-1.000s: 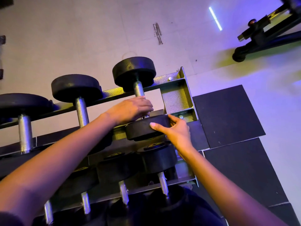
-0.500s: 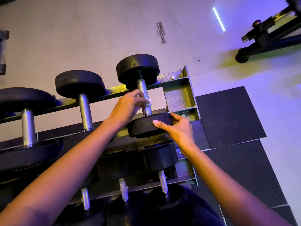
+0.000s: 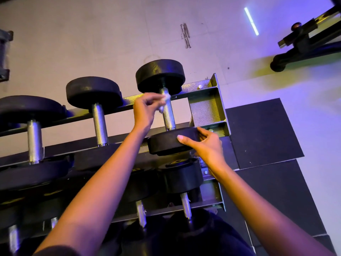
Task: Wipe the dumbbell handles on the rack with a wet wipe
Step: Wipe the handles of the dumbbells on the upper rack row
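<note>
Dumbbell handle (image 3: 168, 115): knurled steel, on the dumbbell at the right end of the rack's top tier, just beside the rack (image 3: 206, 108) end plate. The handle runs front to back across the two top rails, with far head (image 3: 160, 74) past the back rail and near head (image 3: 169, 143) over the front rail.

Wet wipe (image 3: 166, 99) is a small white crumpled wad touching the handle at its far end, just below the far head. Left hand (image 3: 145, 109) pinches the wipe between thumb and fingertips, other fingers curled in. The hand sits just left of the handle. The part of the handle nearer the front rail is bare.

Right hand (image 3: 204, 145) grips the near head from the end-plate side of the rack. Thumb is on its upper edge and index finger lies along its rim. The other fingers are tucked behind it, so I cannot tell how they lie. Both forearms are bare and cross over the rack's lower tier.

Two more dumbbells sit on the top tier, left of this one: middle dumbbell (image 3: 99, 124) and a bigger left dumbbell (image 3: 35, 141). Both are untouched, with steel handles showing. Lower-tier dumbbells (image 3: 181, 176) are dark and partly hidden by the arms, so the count is unclear.

Black floor mats (image 3: 262, 132) lie right of the rack's end plate. Pale floor (image 3: 92, 34) shows behind the rack. Black equipment frame (image 3: 304, 43) stands well apart from the rack, beyond its right end.
</note>
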Demonstrator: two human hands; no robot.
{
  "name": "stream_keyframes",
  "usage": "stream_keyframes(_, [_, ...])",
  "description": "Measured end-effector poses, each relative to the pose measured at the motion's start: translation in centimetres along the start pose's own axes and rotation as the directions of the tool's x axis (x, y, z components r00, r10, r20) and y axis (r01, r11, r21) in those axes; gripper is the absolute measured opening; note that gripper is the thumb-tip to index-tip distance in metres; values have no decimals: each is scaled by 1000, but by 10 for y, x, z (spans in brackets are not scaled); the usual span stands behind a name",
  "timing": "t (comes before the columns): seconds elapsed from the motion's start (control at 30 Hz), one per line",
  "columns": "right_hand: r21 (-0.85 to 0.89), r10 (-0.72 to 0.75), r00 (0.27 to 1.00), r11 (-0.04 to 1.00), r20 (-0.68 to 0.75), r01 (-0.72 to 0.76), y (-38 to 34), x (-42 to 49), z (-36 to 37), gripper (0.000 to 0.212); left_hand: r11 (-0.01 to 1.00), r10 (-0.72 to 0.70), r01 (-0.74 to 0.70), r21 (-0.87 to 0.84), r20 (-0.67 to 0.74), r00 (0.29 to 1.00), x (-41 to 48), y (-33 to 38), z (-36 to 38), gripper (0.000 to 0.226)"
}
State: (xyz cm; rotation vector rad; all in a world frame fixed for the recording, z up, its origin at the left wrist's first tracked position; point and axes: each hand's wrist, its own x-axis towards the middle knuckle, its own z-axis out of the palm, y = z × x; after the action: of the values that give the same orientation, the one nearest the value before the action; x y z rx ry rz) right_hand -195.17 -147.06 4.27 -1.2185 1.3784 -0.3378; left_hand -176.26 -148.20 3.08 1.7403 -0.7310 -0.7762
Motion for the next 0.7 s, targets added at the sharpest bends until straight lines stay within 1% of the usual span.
stream_keyframes(0.03, [2, -7, 1000, 1000, -2, 7, 0, 0, 0, 127, 993, -60, 50, -104, -98, 993, 9, 0, 4, 19])
stream_keyframes(0.07, [4, -16, 1000, 1000, -1, 16, -1, -2, -1, 125, 976, -127, 96, -195, -151, 980, 11, -2, 6, 17])
stream_keyframes(0.1, [5, -19, 1000, 1000, -1, 19, -3, -2, -1, 123, 952, -195, 151, -265, -148, 970, 9, -5, 6, 15])
stream_keyframes(0.13, [7, -23, 1000, 1000, 6, 23, -4, -3, -2, 121, 929, -264, 224, -294, -101, 959, 0, -7, 4, 16])
stream_keyframes(0.2, [9, -21, 1000, 1000, 13, 21, -5, -3, -3, 115, 882, -405, 405, -240, 51, 913, -23, -10, -6, 17])
stream_keyframes(0.23, [13, -18, 1000, 1000, 10, 18, -5, -4, -3, 115, 856, -460, 470, -213, 98, 882, -32, -13, -12, 18])
stream_keyframes(0.27, [21, -16, 1000, 1000, 5, 16, -4, -3, -3, 119, 839, -484, 497, -223, 113, 868, -33, -16, -15, 17])
stream_keyframes(0.3, [30, -16, 1000, 999, 1, 16, -3, -3, -2, 122, 827, -487, 495, -268, 102, 868, -29, -17, -14, 17])
stream_keyframes(0.37, [39, -22, 1000, 999, -1, 22, -2, -2, -1, 122, 777, -481, 453, -436, 52, 875, -10, -15, -6, 16])
stream_keyframes(0.43, [42, -26, 1000, 999, -3, 26, 0, 1, 0, 110, 666, -517, 433, -607, 43, 855, 8, -14, 4, 13])
stream_keyframes(0.47, [49, -27, 1000, 998, 1, 27, 1, 1, 0, 102, 634, -532, 447, -631, 64, 844, 9, -15, 5, 13])
stream_keyframes(0.5, [57, -21, 1000, 998, 2, 21, 1, 2, 0, 96, 636, -541, 482, -603, 97, 835, 6, -18, 2, 12])
stream_keyframes(0.53, [63, -14, 1000, 998, 1, 14, 1, 2, 0, 90, 655, -550, 536, -533, 151, 822, -1, -20, -5, 11])
stream_keyframes(0.6, [68, -7, 1000, 998, -3, 7, 2, 2, 0, 82, 695, -568, 632, -344, 276, 775, -19, -26, -20, 11])
stream_keyframes(0.63, [71, -13, 1000, 997, -1, 13, 2, 2, 0, 86, 709, -568, 642, -293, 303, 765, -21, -29, -23, 11])
stream_keyframes(0.67, [68, -13, 1000, 998, -4, 13, 3, 2, 0, 94, 712, -563, 635, -299, 298, 771, -18, -31, -21, 12])
stream_keyframes(0.7, [63, -10, 1000, 998, -6, 11, 3, 3, 0, 102, 706, -552, 617, -347, 277, 787, -9, -29, -15, 12])
